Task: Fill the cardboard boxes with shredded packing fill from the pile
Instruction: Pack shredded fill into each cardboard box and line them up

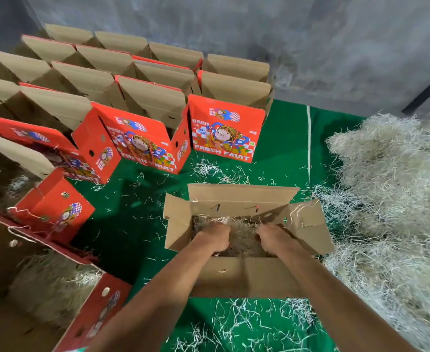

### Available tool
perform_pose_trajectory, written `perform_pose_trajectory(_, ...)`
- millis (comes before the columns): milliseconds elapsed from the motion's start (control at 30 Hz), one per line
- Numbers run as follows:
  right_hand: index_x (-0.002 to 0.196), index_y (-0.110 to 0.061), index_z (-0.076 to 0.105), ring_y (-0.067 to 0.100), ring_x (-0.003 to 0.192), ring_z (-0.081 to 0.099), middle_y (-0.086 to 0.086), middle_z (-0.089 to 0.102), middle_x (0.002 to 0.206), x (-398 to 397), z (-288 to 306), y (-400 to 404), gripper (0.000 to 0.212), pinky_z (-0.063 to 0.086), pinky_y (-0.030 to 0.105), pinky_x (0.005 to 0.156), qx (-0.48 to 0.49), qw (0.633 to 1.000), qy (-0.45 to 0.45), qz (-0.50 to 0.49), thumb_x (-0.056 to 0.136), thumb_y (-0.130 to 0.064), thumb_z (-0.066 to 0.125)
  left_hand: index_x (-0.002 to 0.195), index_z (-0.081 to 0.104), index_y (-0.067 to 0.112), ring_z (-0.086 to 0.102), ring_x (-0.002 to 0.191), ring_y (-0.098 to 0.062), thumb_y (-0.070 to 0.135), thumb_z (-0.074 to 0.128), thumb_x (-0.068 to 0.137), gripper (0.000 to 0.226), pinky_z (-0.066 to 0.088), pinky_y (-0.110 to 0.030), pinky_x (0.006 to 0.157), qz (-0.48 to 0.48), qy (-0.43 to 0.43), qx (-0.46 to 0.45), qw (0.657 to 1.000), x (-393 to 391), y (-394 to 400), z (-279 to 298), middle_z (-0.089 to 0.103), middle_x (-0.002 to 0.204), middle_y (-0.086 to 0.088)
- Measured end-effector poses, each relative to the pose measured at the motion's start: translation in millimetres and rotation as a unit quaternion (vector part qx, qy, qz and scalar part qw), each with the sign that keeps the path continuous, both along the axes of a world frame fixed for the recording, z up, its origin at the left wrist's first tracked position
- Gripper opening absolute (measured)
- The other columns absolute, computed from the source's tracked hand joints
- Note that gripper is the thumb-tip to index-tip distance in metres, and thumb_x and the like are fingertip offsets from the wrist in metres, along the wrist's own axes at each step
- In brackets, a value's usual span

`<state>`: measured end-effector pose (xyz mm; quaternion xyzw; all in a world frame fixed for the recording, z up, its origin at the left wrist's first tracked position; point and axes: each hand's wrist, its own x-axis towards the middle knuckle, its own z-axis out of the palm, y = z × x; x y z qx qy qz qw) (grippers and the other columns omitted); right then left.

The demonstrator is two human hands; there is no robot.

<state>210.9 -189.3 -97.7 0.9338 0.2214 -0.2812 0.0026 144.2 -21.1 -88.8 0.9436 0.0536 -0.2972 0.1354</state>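
Note:
An open cardboard box (244,278) stands on the green floor right in front of me, its flaps spread outward. Shredded fill (243,240) lies inside it. Both my hands are down in the box, backs up. My left hand (215,236) digs into the fill at the left side, and my right hand (272,237) digs into it at the right side. The fingers of both curl down into the strands and are mostly hidden. The big pale pile of shredded fill (391,189) lies to the right of the box.
Several red "Fresh Fruit" boxes (225,130) stand open in rows at the back left. Boxes holding fill (51,280) stand at the near left. Loose strands litter the green mat (285,148). A grey wall (259,34) closes the back.

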Motion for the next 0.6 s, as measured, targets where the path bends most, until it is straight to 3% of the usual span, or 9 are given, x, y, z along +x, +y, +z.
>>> perform_pose_trajectory(100, 0.116, -0.011, 0.066, 0.029, 0.117, 0.062, 0.014, 0.065, 0.127, 1, -16, -1, 0.029, 0.047, 0.036, 0.101, -0.03, 0.999, 0.018, 0.004, 0.093, -0.004, 0.049, 0.146, 0.042, 0.002, 0.05, 0.131, -0.031, -0.001, 0.048, 0.099, 0.048, 0.041, -0.037, 0.11, -0.058, 0.073, 0.07, 0.993, 3, 2, -23, 0.046, 0.148, -0.018)
perform_pose_trajectory(200, 0.123, -0.014, 0.062, 0.028, 0.117, 0.062, 0.01, 0.064, 0.129, 5, -23, 3, 0.036, 0.049, 0.035, 0.097, -0.063, 0.997, 0.05, 0.014, 0.089, -0.002, 0.057, 0.147, 0.043, 0.01, 0.041, 0.138, -0.029, 0.011, 0.048, 0.102, 0.045, 0.035, -0.037, 0.113, -0.087, 0.076, 0.089, 0.989, 6, 2, -36, 0.04, 0.152, -0.013)
perform_pose_trajectory(300, 0.147, -0.012, 0.041, 0.028, 0.115, 0.061, 0.013, 0.055, 0.141, 9, -27, 6, 0.068, 0.052, 0.034, 0.081, -0.071, 0.994, 0.081, 0.002, 0.084, 0.002, 0.064, 0.155, 0.03, 0.018, 0.018, 0.147, -0.038, 0.009, 0.048, 0.101, 0.058, 0.027, -0.046, 0.119, -0.096, 0.095, 0.112, 0.985, 11, 5, -39, 0.015, 0.162, -0.017)
perform_pose_trajectory(367, 0.157, -0.014, 0.021, 0.025, 0.103, 0.062, 0.017, 0.042, 0.152, 7, -29, 9, 0.09, 0.049, 0.03, 0.066, -0.067, 0.992, 0.101, -0.042, 0.082, 0.006, 0.066, 0.156, 0.028, 0.021, 0.019, 0.147, -0.04, 0.003, 0.046, 0.1, 0.062, 0.032, -0.049, 0.117, -0.068, 0.106, 0.089, 0.988, 18, 5, -35, 0.012, 0.163, -0.016)
perform_pose_trajectory(400, 0.159, -0.015, 0.013, 0.026, 0.102, 0.061, 0.019, 0.037, 0.155, 6, -31, 10, 0.096, 0.051, 0.031, 0.07, -0.072, 0.99, 0.109, -0.056, 0.082, 0.005, 0.067, 0.154, 0.033, 0.018, 0.029, 0.143, -0.038, 0.001, 0.046, 0.099, 0.059, 0.036, -0.048, 0.114, -0.058, 0.099, 0.08, 0.99, 20, 4, -31, 0.022, 0.16, -0.016)
perform_pose_trajectory(433, 0.159, -0.016, 0.009, 0.03, 0.112, 0.06, 0.019, 0.034, 0.157, 5, -33, 11, 0.096, 0.053, 0.036, 0.083, -0.078, 0.988, 0.117, -0.064, 0.085, -0.001, 0.068, 0.148, 0.042, 0.012, 0.044, 0.133, -0.035, 0.0, 0.047, 0.098, 0.052, 0.043, -0.046, 0.108, -0.054, 0.086, 0.074, 0.992, 24, 1, -26, 0.038, 0.151, -0.017)
perform_pose_trajectory(500, 0.157, -0.014, 0.017, 0.035, 0.129, 0.051, 0.018, 0.042, 0.151, 4, -33, 13, 0.085, 0.045, 0.042, 0.103, -0.045, 0.988, 0.128, -0.068, 0.09, -0.027, 0.069, 0.129, 0.057, 0.003, 0.062, 0.096, -0.025, 0.001, 0.051, 0.096, 0.033, 0.053, -0.038, 0.087, -0.056, 0.058, 0.083, 0.993, 29, -4, -15, 0.063, 0.112, -0.012)
perform_pose_trajectory(533, 0.153, -0.011, 0.026, 0.035, 0.128, 0.052, 0.018, 0.048, 0.146, 5, -30, 13, 0.077, 0.044, 0.043, 0.104, -0.018, 0.991, 0.124, -0.056, 0.092, -0.036, 0.066, 0.12, 0.059, 0.003, 0.06, 0.078, -0.021, 0.005, 0.054, 0.096, 0.025, 0.052, -0.035, 0.074, -0.06, 0.048, 0.1, 0.992, 32, -9, -9, 0.062, 0.093, -0.006)
perform_pose_trajectory(600, 0.139, -0.01, 0.048, 0.03, 0.118, 0.061, 0.014, 0.061, 0.133, 9, -18, 14, 0.053, 0.05, 0.038, 0.098, -0.001, 0.996, 0.088, -0.005, 0.096, -0.039, 0.06, 0.107, 0.062, 0.007, 0.05, 0.064, -0.016, 0.013, 0.059, 0.095, 0.014, 0.044, -0.035, 0.061, -0.075, 0.038, 0.137, 0.987, 33, -19, 6, 0.054, 0.077, 0.0)
